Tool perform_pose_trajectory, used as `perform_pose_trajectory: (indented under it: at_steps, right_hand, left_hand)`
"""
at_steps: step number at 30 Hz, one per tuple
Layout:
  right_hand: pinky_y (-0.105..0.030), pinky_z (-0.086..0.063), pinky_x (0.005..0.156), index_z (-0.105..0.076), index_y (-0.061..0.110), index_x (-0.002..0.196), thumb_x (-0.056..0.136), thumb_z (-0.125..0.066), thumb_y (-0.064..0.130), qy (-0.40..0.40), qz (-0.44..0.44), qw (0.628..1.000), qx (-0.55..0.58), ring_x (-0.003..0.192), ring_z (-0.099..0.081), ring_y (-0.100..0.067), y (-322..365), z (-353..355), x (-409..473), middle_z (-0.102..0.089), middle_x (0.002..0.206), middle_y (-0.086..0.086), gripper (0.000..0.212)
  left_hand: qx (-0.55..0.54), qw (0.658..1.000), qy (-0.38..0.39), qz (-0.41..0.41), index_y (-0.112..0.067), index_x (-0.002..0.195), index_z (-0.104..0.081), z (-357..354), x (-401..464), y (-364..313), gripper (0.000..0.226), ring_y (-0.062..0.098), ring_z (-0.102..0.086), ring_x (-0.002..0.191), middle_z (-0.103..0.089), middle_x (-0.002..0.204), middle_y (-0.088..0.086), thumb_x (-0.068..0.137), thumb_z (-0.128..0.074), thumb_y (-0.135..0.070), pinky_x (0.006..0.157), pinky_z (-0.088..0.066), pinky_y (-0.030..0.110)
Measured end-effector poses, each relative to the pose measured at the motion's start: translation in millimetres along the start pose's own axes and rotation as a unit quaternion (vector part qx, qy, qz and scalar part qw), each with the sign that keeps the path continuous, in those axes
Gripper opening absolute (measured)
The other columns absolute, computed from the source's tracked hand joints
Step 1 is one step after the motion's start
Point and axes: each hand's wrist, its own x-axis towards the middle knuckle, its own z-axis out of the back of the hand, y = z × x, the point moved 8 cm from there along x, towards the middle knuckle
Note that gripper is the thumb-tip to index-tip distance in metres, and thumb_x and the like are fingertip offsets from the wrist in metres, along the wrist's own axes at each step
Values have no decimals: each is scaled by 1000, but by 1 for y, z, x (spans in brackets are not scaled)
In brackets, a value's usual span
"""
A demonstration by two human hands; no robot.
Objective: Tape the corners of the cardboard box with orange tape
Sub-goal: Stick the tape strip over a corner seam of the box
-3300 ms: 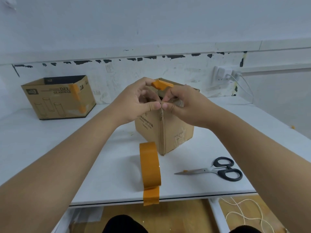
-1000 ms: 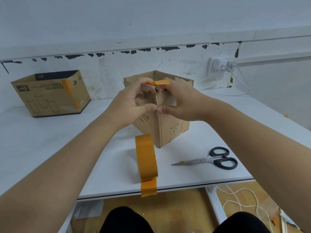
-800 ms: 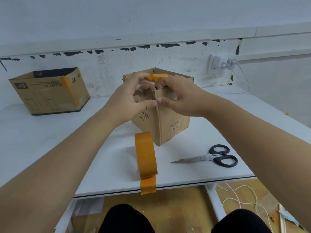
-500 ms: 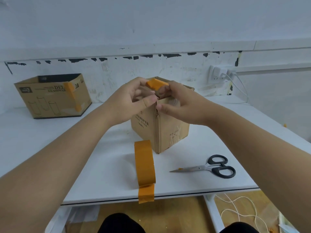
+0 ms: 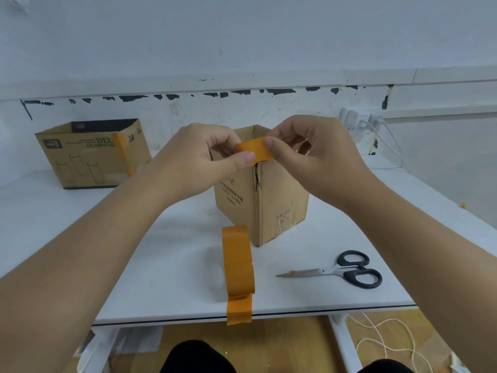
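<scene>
Both hands are pinching one short strip of orange tape [image 5: 254,152] right over the near top corner of the cardboard box [image 5: 261,200]. Left hand [image 5: 199,160] has its thumb and curled fingers clamped on the strip's left end, right hand [image 5: 309,154] pinches the right end the same way. Strip runs roughly left to right between them, tilted up a bit toward the right hand, lower edge at the split corner seam. Box sits upright just below the hands, corner edge facing the camera. Below the left hand, nearer the table [image 5: 161,278] edge, the tape roll [image 5: 238,261] stands on edge, and scissors [image 5: 347,270] lie below the right hand.
</scene>
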Motion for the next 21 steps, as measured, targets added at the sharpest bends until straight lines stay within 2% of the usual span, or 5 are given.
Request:
perform_pose_trajectory:
  at_steps: [5,9,12,15,21]
  right_hand:
    - [-6,-39,59,-67,23,81,89,-65,23,8,-10,1000,6,65,-54,8,4,-3,-13,-61,67,17,9]
    - [-3,-38,59,-69,21,81,90,-65,21,25,-7,1000,-12,66,-54,10,7,-10,-23,-59,65,19,9]
    - [-3,-38,58,-68,19,83,90,-64,21,29,-23,999,-18,67,-54,11,2,-14,-28,-58,67,20,9]
    - [-4,-39,57,-67,20,84,91,-62,23,13,-44,999,-19,67,-53,10,-5,-14,-31,-61,71,18,9]
    - [-5,-39,57,-64,27,78,89,-64,24,30,-60,998,-22,68,-55,8,-8,-21,-35,-59,66,18,11]
  left_hand:
    - [-97,993,22,61,-27,76,-75,-1,-10,9,21,2,-65,66,-73,74,-6,70,-71,-47,60,-50,11]
    - [-223,961,99,126,-23,79,-77,-20,-24,24,24,8,-66,63,-74,74,1,66,-72,-43,55,-48,15]
    - [-266,941,95,188,-22,80,-77,-24,-32,41,26,8,-64,58,-73,71,2,64,-73,-43,52,-49,17]
    - [-247,942,61,217,-24,83,-76,-20,-38,51,25,7,-62,56,-72,71,0,66,-72,-42,49,-49,17]
    - [-146,976,35,156,-40,101,-62,-27,-37,32,46,-1,-64,66,-69,89,-14,65,-68,-67,55,-45,7]
